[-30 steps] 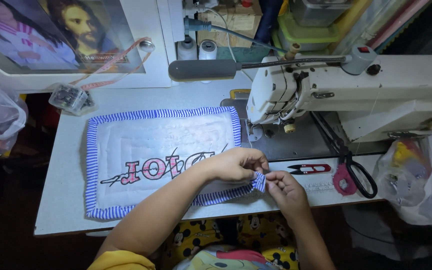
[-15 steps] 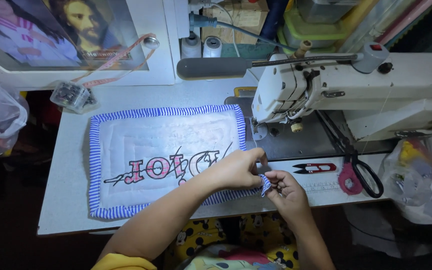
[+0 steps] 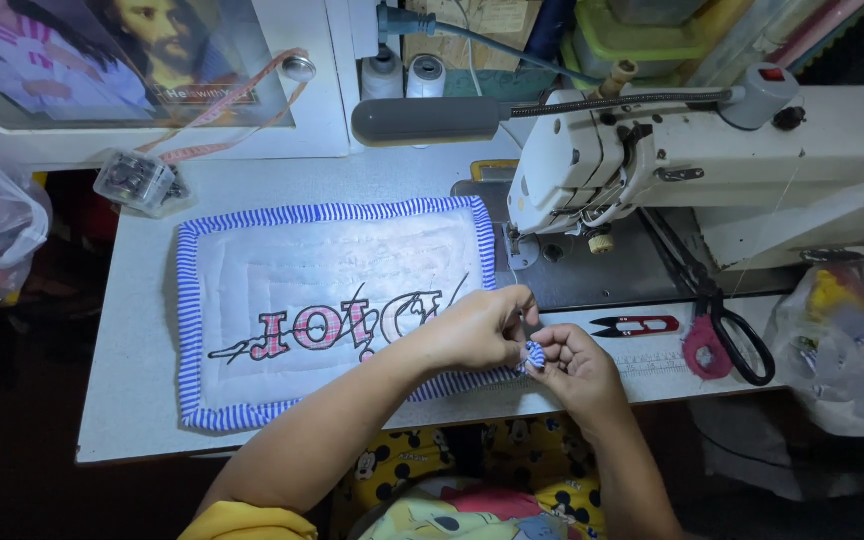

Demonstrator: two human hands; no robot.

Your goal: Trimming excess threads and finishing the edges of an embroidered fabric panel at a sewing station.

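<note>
The white quilted cloth mat with a blue-and-white striped border (image 3: 332,300) lies flat in the middle of the white table (image 3: 132,400), its long side along the front edge. At its front right corner the two hands meet. The left hand (image 3: 472,330) lies on the mat and its fingers are pinched together on the striped border at this corner. The right hand (image 3: 577,365) is just beside it, at the front edge of the table, and its fingertips are closed on the same small piece of striped border.

Near the right hand lie small red thread snips (image 3: 637,325), then black-handled scissors (image 3: 727,325). The white sewing machine (image 3: 672,165) stands on the right side of the table. A clear plastic box (image 3: 137,180) lies at the back left corner.
</note>
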